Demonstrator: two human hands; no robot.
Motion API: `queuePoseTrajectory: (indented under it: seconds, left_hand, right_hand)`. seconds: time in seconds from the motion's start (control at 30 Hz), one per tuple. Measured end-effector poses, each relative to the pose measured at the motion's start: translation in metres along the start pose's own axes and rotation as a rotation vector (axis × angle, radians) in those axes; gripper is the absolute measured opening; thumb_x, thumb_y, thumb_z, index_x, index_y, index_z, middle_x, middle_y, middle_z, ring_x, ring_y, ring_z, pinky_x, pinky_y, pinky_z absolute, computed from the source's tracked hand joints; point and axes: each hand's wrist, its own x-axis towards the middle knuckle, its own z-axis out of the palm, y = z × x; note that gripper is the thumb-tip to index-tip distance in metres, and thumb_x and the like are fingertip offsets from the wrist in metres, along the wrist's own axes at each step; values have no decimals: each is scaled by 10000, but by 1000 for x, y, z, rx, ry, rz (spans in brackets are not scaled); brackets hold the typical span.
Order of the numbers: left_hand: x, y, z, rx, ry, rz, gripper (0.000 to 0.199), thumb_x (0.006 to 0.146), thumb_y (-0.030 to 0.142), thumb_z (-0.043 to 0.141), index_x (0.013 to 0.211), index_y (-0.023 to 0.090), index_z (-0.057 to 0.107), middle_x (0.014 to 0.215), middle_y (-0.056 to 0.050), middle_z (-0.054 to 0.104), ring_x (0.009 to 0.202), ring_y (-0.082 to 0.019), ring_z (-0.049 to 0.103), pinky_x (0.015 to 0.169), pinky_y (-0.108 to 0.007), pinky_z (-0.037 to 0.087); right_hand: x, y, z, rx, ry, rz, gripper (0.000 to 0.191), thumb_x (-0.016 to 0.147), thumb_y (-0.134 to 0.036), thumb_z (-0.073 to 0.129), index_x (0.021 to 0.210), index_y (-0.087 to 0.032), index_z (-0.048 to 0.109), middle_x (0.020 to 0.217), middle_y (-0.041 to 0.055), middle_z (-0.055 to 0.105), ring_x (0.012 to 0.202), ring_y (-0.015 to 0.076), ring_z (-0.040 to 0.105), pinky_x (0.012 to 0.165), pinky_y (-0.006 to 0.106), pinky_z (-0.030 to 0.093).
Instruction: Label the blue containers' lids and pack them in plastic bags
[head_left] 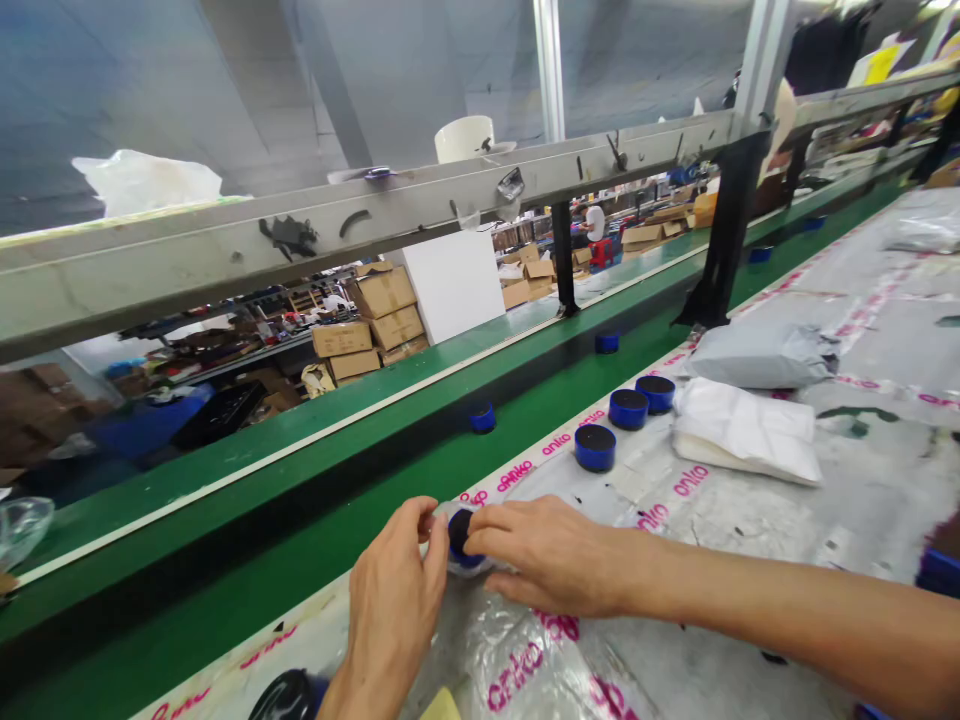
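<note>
A blue round piece with a black top [460, 536] sits in a clear plastic bag [466, 571] at the table's near edge, between my hands. My left hand [394, 590] pinches the bag's left side with thumb and forefinger. My right hand [551, 555] has its bent fingers on the right side of the piece, partly covering it. Beyond them stand more such pieces: one blue round piece [595, 447] alone, and two others [628, 409] side by side. A dark round object [289, 696] shows partly beside my left wrist.
A green conveyor belt [420, 460] runs along the table, carrying several spaced blue pieces. A stack of white bags [746, 430] and a grey plastic package [761, 355] lie on the plastic-covered table [675, 520]. Above the belt runs a metal shelf [420, 200] on black posts [724, 230].
</note>
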Motion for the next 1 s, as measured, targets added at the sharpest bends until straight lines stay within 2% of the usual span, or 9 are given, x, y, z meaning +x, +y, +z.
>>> queuePoseTrajectory:
  seconds: [0.13,0.23,0.37,0.5,0.67,0.77,0.83,0.93,1.0]
  left_hand:
    - [-10,-22,9,151,82,475,233,897,280,535,1105,259,638,1325,-80,631,1212,-272,602,950,-408,502]
    - [-8,-33,14,351,92,573,248,843,229,580,1079,227,658,1346,-122,622,1192,-325,614,930,-468,514]
    - [-1,-28,8,433,-47,540,217,901,141,450,876,224,649,1073,-67,727,969,-270,694,946,-490,476]
    - [-2,-15,-8,198,-246,281,105,867,194,505,781,237,546,948,6,701,785,-184,656,730,-315,469]
    - [-4,-14,-14,-198,-368,89,190,816,240,561,686,223,423,958,6,698,886,-192,639,763,-285,441]
    - [-9,-15,-12,-363,-358,35,210,804,254,575,669,224,418,937,-17,707,900,-205,649,793,-301,461]
    - [-15,-15,-7,-404,-286,26,157,739,265,651,765,226,501,1086,-50,703,991,-235,654,855,-334,488]
    - [-18,-14,5,-352,-155,40,674,639,291,740,1275,255,521,1394,-106,579,1117,-289,646,893,-391,531]
    - [-13,-15,15,-281,-161,95,767,689,363,727,1407,300,465,1365,-83,617,1070,-280,685,830,-362,567]
  right_hand:
    - [4,-2,6,-305,-101,-101,192,936,-110,505,1124,-126,543,1053,109,636,792,206,602,545,310,410]
    - [9,2,2,-385,-136,-148,134,930,-74,494,1038,-127,553,921,90,630,755,208,573,543,320,399]
    - [15,4,-8,-341,-115,-156,95,888,-89,569,951,-159,577,897,61,616,748,201,550,544,328,376]
    - [16,1,-15,-242,-112,-49,73,846,-108,615,883,-170,602,864,50,607,795,201,552,544,309,339]
    - [8,2,-29,98,-138,151,149,771,-42,597,797,-188,611,845,5,623,744,143,555,610,256,346]
    - [1,4,-38,226,-76,188,227,766,-54,613,945,-191,640,947,19,657,850,164,590,718,266,409]
    - [-4,2,-40,263,-42,148,350,795,-136,668,1137,-198,621,1124,63,640,989,201,596,813,301,444]
    - [-8,-9,-36,256,-56,129,582,816,-275,735,1352,-190,524,1309,132,575,1145,255,570,896,349,463]
    - [-7,-11,-32,256,-77,166,445,869,-254,680,1298,-188,583,1214,103,649,1071,230,621,866,318,474]
